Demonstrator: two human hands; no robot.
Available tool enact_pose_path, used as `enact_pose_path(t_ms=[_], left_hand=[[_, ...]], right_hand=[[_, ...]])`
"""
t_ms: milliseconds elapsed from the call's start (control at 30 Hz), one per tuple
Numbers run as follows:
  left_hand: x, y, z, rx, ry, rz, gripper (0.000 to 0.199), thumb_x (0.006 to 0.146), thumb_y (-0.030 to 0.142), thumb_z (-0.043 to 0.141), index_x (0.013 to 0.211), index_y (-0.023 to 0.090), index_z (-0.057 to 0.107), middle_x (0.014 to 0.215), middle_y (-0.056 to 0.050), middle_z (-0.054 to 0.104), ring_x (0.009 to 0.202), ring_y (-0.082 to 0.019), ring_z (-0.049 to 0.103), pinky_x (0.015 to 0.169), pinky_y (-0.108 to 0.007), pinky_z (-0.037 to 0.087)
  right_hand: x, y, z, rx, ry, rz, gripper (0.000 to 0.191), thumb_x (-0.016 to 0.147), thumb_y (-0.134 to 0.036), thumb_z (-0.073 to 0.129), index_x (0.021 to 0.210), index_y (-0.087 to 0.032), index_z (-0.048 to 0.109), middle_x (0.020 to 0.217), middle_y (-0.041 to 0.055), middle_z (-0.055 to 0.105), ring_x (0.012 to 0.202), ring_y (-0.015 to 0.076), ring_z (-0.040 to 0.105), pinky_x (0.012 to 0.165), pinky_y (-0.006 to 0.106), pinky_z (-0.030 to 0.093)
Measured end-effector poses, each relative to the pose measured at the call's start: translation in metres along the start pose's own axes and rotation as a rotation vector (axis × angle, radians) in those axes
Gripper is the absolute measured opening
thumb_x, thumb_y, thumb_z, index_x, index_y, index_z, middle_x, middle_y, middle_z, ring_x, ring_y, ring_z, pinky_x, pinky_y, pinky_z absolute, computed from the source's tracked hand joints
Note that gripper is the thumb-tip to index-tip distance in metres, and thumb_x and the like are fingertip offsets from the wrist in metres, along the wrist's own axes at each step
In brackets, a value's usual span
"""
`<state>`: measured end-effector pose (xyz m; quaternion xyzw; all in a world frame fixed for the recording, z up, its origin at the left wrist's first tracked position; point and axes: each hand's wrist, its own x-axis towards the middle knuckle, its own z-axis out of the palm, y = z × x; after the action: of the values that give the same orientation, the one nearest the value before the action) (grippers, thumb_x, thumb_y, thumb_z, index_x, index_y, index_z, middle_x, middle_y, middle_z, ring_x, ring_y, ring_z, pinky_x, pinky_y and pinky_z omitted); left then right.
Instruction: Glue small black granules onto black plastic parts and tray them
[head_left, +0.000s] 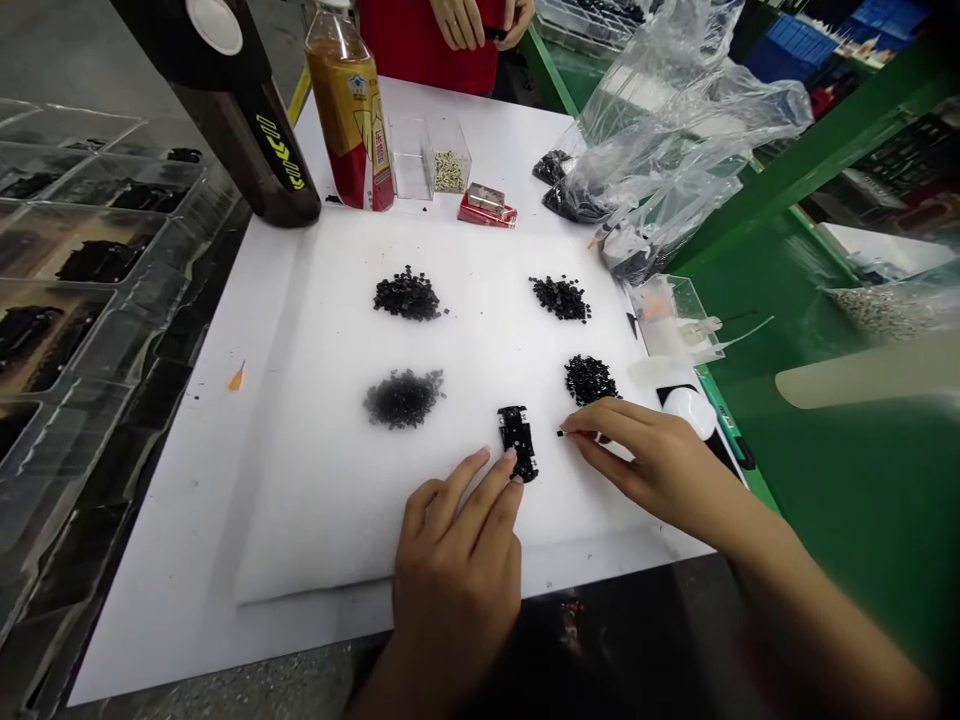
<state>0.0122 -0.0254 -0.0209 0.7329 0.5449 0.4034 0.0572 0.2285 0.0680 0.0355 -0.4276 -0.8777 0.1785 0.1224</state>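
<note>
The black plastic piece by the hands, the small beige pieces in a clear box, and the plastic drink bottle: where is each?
Black plastic piece (517,442), head view, its middle.
Small beige pieces (450,172), head view, middle of the pile.
Plastic drink bottle (349,110), head view, its side.

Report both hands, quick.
Left hand: open, fingertips on the black part.
Right hand: closed, pinching a tiny black piece.

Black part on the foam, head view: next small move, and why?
Probably bring the small black piece pinched in the right hand to the black part. The piece is held close beside that part, and the left hand has its fingertips at the part's edge, seemingly steadying it on the white foam sheet.
</note>
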Motion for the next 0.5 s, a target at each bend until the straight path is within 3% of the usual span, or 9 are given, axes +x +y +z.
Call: enact_pose_path(t_ms=[100,233,300,500], left_hand=[[0.0,0.0,0.0,0.002,-0.009,0.004,0.035,0.092,-0.002,0.052,0.115,0.014,0.072,0.131,-0.005,0.074,0.126,-0.027,0.067,0.095,-0.044,0.045],[0.0,0.001,-0.001,-0.004,-0.013,0.002,0.034,0.093,-0.002,0.051,0.114,0.014,0.072,0.131,-0.005,0.074,0.127,-0.027,0.066,0.095,-0.044,0.045],[0.0,0.001,-0.002,-0.005,-0.013,0.0,0.034,0.093,-0.002,0.051,0.115,0.014,0.072,0.131,-0.006,0.074,0.127,-0.027,0.066,0.096,-0.044,0.045],[-0.001,0.0,-0.001,-0.025,-0.022,0.0,0.04,0.093,-0.002,0.051,0.124,0.017,0.069,0.132,-0.005,0.074,0.128,-0.027,0.065,0.095,-0.044,0.046]], right_hand=[[0.009,0.005,0.004,-0.12,-0.051,-0.135,0.016,0.105,-0.015,0.051,0.113,-0.018,0.065,0.107,0.0073,0.068,0.089,0.0194,0.067,0.076,0.032,0.054],[0.015,0.004,0.003,-0.342,-0.071,-0.235,0.018,0.105,-0.014,0.047,0.104,-0.014,0.065,0.091,0.0079,0.066,0.076,0.0211,0.063,0.063,0.033,0.048],[0.014,0.004,0.002,-0.363,-0.06,-0.222,0.018,0.105,-0.016,0.046,0.103,-0.013,0.064,0.088,0.0071,0.064,0.072,0.0196,0.061,0.06,0.032,0.047],[0.006,0.011,0.005,-0.13,-0.072,-0.083,0.013,0.106,-0.022,0.047,0.1,-0.018,0.057,0.088,0.0036,0.06,0.068,0.0145,0.056,0.064,0.028,0.049]])
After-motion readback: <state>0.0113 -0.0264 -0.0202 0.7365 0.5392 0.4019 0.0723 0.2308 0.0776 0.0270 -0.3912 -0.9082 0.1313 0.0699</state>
